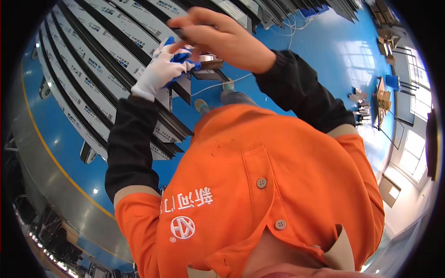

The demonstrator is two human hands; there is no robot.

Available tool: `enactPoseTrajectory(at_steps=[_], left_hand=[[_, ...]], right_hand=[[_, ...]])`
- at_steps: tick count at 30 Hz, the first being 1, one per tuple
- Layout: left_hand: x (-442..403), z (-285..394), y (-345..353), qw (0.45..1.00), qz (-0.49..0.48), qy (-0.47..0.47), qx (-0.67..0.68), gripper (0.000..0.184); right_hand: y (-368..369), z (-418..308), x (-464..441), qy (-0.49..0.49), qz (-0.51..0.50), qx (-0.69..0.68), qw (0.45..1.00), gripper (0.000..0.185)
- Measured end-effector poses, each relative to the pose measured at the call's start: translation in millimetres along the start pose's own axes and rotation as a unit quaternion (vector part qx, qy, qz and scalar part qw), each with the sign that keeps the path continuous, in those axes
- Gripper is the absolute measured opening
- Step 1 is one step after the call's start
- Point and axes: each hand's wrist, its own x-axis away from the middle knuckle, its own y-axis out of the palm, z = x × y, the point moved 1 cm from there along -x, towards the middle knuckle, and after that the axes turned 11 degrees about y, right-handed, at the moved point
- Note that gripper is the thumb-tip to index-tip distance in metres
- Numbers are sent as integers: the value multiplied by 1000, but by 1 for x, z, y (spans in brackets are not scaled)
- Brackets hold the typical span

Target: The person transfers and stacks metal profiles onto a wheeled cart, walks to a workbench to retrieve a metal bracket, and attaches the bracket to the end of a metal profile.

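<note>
My left hand (162, 69), in a white glove with blue on the fingers, is over the ends of the long profiles. Its fingers are curled, and blue material (181, 56) bunches around them; whether this is part of the same glove or a second one, I cannot tell. My bare right hand (222, 37) is just above and to the right of it, blurred, with the fingers bent around a small dark object (181, 33) whose kind is unclear. Close beneath both hands is a short metal piece (211, 61) with a shiny top.
Long dark profiles with white printed film (97, 60) lie in rows at the left. More profiles (273, 14) are at the top. A white cable (218, 84) crosses the blue floor (320, 60). My shoes (201, 105) show below. A blue bin (393, 82) stands right.
</note>
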Motion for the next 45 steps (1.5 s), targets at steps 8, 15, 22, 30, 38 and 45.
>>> enactPoseTrajectory(at_steps=[8,15,22,30,38,45], left_hand=[[80,34,-20,943,237,-223,74,31],[110,51,22,842,405,-345,91,30],[115,52,25,851,365,-364,97,26],[91,60,8,919,242,-302,72,23],[92,28,8,950,140,-266,89,26],[92,33,9,957,125,-254,60,28]], right_hand=[[-22,73,39,208,-30,14,978,14],[8,100,36,-133,-4,499,856,11],[32,120,28,-108,66,578,806,11],[50,121,46,-104,158,602,776,8],[62,134,39,3,309,588,748,5],[68,125,67,-83,346,475,805,3]])
